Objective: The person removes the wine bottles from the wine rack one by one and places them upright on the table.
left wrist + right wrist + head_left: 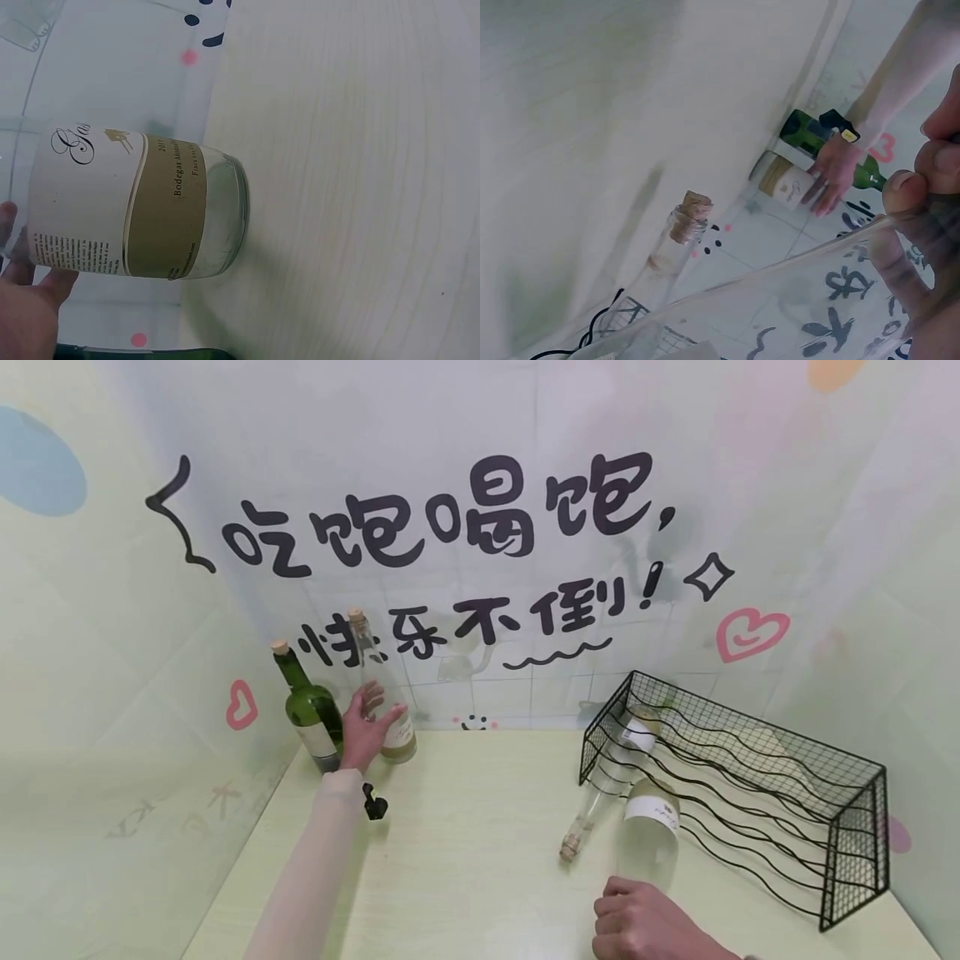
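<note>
At the back left my left hand grips an upright clear glass wine bottle with a cork, a white and tan label facing out. In the left wrist view its fingers are partly hidden behind the labelled bottle. At front right my right hand holds a second clear bottle by the neck, its base pointing away toward the wire rack. A third clear bottle lies in the rack's left end, its cork pointing out.
A corked green wine bottle stands left of my left hand, close to the left wall. The black rack fills the right side of the pale wooden table. A printed curtain hangs behind.
</note>
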`<state>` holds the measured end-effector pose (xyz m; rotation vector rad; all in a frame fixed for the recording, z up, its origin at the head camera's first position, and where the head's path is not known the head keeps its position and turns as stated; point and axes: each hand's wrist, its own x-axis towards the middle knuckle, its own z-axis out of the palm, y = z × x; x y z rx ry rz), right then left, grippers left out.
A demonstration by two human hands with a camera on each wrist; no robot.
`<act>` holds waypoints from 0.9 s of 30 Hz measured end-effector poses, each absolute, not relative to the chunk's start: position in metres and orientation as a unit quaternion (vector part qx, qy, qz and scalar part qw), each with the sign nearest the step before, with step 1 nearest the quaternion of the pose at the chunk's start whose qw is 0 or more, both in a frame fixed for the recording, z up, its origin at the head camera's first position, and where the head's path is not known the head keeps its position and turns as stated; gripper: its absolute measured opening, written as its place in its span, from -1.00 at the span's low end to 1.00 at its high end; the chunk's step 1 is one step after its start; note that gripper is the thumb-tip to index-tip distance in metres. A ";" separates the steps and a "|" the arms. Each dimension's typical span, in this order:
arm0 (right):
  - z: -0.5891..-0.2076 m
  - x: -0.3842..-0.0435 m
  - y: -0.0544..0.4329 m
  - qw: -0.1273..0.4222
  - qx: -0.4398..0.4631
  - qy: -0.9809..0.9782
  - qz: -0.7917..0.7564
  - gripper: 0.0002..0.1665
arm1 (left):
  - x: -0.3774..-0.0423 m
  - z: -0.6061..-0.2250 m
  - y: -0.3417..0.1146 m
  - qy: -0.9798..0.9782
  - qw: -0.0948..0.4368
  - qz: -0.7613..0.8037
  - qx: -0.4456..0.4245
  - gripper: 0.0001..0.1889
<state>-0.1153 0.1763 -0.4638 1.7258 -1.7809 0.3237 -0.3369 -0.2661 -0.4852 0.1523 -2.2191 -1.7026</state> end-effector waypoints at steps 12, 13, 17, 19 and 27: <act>-0.428 -0.105 0.172 0.333 0.677 -0.640 0.145 -0.43 | -0.334 -0.480 -0.266 -0.779 0.163 -0.602 0.062 -0.19; -0.423 -0.105 0.172 0.340 0.678 -0.635 0.144 -0.43 | -0.334 -0.479 -0.266 -0.780 0.162 -0.601 0.064 -0.18; -0.402 -0.105 0.170 0.348 0.688 -0.610 0.185 -0.47 | -0.334 -0.478 -0.266 -0.779 0.155 -0.603 0.070 -0.17; -0.392 -0.105 0.169 0.346 0.692 -0.596 0.216 -0.50 | -0.334 -0.477 -0.266 -0.778 0.152 -0.605 0.073 -0.16; -0.362 -0.100 0.177 0.282 0.667 -0.587 0.361 -0.60 | -0.333 -0.476 -0.268 -0.781 0.140 -0.605 0.073 -0.12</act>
